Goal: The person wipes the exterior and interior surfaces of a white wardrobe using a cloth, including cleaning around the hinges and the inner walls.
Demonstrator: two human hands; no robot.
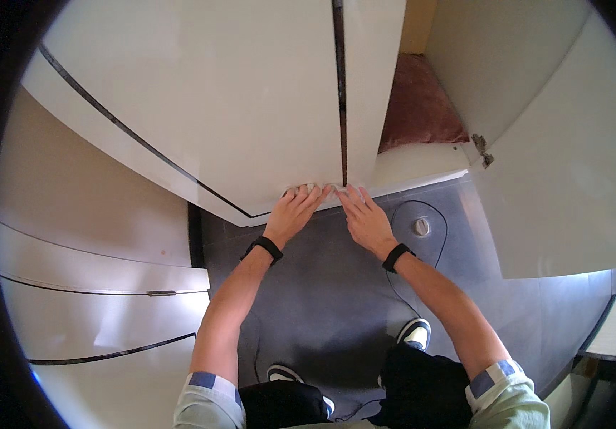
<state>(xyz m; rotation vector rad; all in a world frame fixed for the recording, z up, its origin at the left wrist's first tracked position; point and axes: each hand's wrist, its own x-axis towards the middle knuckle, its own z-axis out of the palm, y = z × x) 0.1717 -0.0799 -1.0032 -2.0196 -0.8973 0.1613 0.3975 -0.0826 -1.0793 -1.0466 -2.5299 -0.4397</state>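
My left hand (pixel 293 213) and my right hand (pixel 364 222) meet at the bottom of a white cabinet door (pixel 265 107). Under the fingertips of both is a crumpled, thin white cloth or tissue (pixel 334 194), pressed against the door's lower edge. The fingers hide most of it. Just above the right fingertips ends a dark vertical strip (pixel 342 96) set in the cabinet front. Each wrist wears a black band.
At right, an opened cabinet door (pixel 565 177) juts over the floor, its metal hinge (pixel 482 151) exposed. A reddish-brown cushion (pixel 423 107) lies inside. A white round object (pixel 421 227) and a black cable (pixel 446 230) are on the grey floor (pixel 319 289). White drawers (pixel 109 316) stand left.
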